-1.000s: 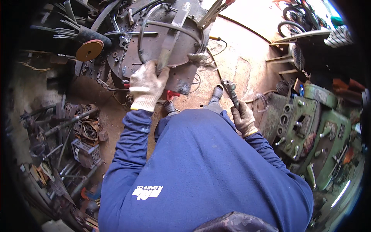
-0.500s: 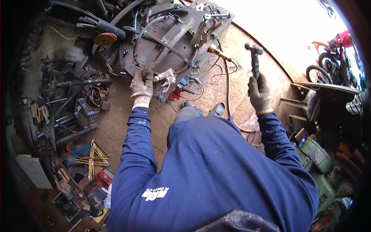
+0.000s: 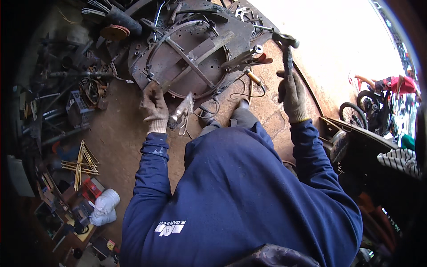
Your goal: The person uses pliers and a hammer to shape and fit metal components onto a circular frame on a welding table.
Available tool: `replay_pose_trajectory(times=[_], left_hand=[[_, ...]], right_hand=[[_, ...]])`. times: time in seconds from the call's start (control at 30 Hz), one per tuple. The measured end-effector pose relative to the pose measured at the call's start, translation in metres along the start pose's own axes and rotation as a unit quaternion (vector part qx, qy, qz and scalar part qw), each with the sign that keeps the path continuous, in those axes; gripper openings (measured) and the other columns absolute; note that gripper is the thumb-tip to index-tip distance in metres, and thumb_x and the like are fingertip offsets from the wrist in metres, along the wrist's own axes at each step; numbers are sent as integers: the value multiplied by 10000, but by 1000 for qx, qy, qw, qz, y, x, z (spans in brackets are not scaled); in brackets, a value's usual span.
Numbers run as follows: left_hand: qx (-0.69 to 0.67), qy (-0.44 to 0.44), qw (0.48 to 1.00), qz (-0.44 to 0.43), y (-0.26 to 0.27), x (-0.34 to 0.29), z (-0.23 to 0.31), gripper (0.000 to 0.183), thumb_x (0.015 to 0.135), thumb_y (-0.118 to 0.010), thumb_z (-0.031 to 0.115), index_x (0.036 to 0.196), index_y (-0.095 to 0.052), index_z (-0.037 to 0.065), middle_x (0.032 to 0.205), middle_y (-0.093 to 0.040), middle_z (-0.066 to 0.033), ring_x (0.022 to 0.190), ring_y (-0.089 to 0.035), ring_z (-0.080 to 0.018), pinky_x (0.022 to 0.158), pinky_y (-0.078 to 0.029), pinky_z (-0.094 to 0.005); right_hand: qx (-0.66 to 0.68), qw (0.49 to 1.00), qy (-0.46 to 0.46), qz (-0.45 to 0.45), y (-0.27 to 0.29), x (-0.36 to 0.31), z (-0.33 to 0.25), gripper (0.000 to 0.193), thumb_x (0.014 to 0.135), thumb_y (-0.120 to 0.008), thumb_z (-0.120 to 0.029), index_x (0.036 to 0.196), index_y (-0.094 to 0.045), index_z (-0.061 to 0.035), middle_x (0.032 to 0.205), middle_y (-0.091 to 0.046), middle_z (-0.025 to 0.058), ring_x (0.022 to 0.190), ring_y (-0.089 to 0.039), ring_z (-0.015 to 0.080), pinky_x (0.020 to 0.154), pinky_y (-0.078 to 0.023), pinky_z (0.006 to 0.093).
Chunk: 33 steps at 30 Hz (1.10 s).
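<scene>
My right hand (image 3: pixel 293 98), in a knitted work glove, grips a hammer (image 3: pixel 289 62) by its handle, head up, beside the worktable's right side and apart from the metalwork. My left hand (image 3: pixel 154 104), gloved too, has its fingers curled at the near left edge of the steel table (image 3: pixel 138 75). It is right by the near end of a flat metal bar (image 3: pixel 200 58); what the fingers pinch is hidden. The bar lies across a round metal ring (image 3: pixel 153 55), crossed by another bar (image 3: pixel 189 62). Close to my left hand, a whitish crumpled clamp-like piece (image 3: pixel 184 109) hangs at the table edge.
Pliers-like tools (image 3: pixel 244 60) and a yellow-handled tool (image 3: pixel 253 78) with a cable are at the table's right. A grinding disc (image 3: pixel 114 31) sits back left. Scrap metal (image 3: pixel 75 73) and yellow rods (image 3: pixel 81 164) lie left. Motorbikes (image 3: pixel 378 107) stand right.
The view has shifted, showing the ring more face-on. My right hand still holds the hammer, now closer to the table's far right corner. My left hand stays at the near table edge.
</scene>
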State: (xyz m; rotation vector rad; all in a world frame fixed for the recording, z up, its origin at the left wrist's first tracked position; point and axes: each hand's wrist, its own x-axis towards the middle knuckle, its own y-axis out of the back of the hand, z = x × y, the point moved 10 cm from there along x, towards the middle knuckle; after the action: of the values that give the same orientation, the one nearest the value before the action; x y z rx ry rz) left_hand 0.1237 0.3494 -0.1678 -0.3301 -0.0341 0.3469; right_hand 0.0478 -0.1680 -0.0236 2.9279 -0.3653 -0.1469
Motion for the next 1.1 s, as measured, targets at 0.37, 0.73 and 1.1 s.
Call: replay_pose_trajectory(times=[0.37,0.73,1.1], left_hand=[[511,-140,848,16,-93,-41,87,486,1016,-565,437,1200,-619,-10,1090,-683,-196,1014,-669,-333,904,-527,-413],[294,-71,952,37,-35,-33,34,310,1018,-580,201,1253,-586,-2,1262,-619,-111,1138,-621,-217,1022,-492,-362],[520,-196,831,11,-3,-57,30,407,995,-599,213,1345,-532,18,1296,-619,-155,1202,-602,-296,1049,-465,-384]], right_hand=[[-337,911,72,-228,-45,103,-3,313,1028,-524,-294,1102,-627,-8,839,-669,216,822,-689,398,688,-506,460],[90,932,258,-237,-23,113,-114,414,1033,-506,-320,1234,-574,35,841,-673,100,702,-636,171,635,-500,300],[-118,957,118,-239,-41,125,-56,291,1033,-535,-278,1073,-616,-1,788,-663,132,669,-649,261,612,-493,370]])
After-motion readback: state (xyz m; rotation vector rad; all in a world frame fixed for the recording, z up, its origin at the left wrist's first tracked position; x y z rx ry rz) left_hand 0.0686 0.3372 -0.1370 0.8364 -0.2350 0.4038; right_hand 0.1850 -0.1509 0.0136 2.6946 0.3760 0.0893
